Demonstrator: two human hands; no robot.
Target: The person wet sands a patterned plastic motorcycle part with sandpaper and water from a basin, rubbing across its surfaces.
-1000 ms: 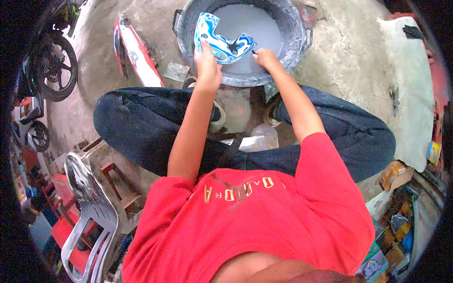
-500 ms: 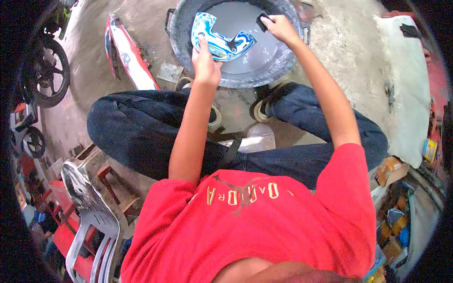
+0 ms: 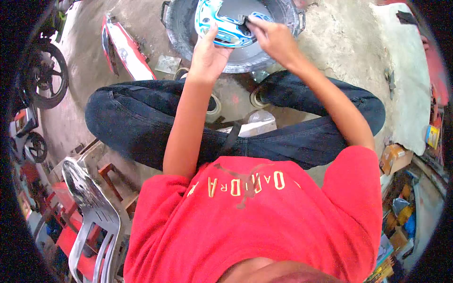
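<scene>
A curved panel with blue, white and black swirls [image 3: 226, 34], like a motorcycle body part, is held over a large grey tub [image 3: 178, 40] with cloudy water in it. My left hand [image 3: 210, 57] grips the panel's near left edge, thumb on top and fingers beneath. My right hand [image 3: 278, 42] is closed on a small black piece of sandpaper [image 3: 243, 20] and presses it against the right part of the panel. The right fingers partly cover that end of the panel. The tub's far rim lies outside the view.
On the floor left of the tub lies a red and white panel [image 3: 126, 53], with a motorcycle wheel [image 3: 47, 75] farther left. A grey plastic chair [image 3: 96, 207] stands at lower left. To the right are a pale sheet [image 3: 406, 89] and a cardboard box [image 3: 395, 158].
My right hand has moved left and down, bringing the sandpaper from apart onto the panel. The panel has tilted, and the tub sits higher in view.
</scene>
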